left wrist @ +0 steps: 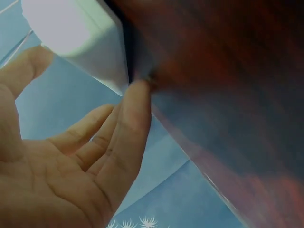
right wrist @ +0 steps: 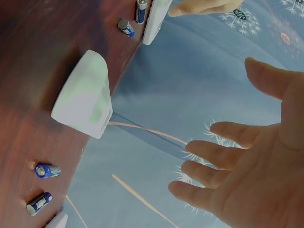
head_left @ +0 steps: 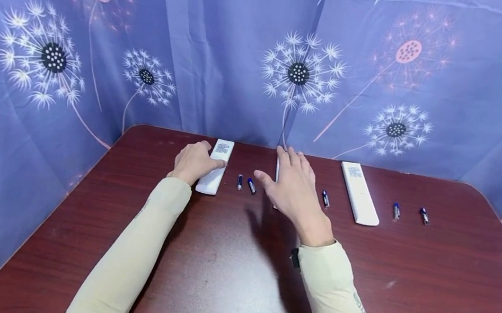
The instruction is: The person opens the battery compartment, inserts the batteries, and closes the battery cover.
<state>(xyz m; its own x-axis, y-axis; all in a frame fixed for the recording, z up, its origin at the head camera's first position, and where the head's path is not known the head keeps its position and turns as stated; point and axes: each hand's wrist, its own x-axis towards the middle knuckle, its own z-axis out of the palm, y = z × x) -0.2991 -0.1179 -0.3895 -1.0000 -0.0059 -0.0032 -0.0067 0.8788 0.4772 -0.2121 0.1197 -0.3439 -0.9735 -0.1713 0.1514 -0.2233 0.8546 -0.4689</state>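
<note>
Dandelion-print curtain (head_left: pixel 227 51) backs a dark table (head_left: pixel 225 270) as a person's left hand (head_left: pixel 194 162) straddles the leftmost white remote (head_left: pixel 214 179), its grip unclear; the right hand (head_left: pixel 296 189), fingers extended, hovers by the middle remote (right wrist: pixel 85 97).

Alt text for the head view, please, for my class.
A left hand is at one white remote, a right hand over another remote, on a dark red table; a third remote and five small batteries lie there.

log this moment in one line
left hand: at left remote, grip unclear | right hand: open above middle remote | right remote: untouched
</note>
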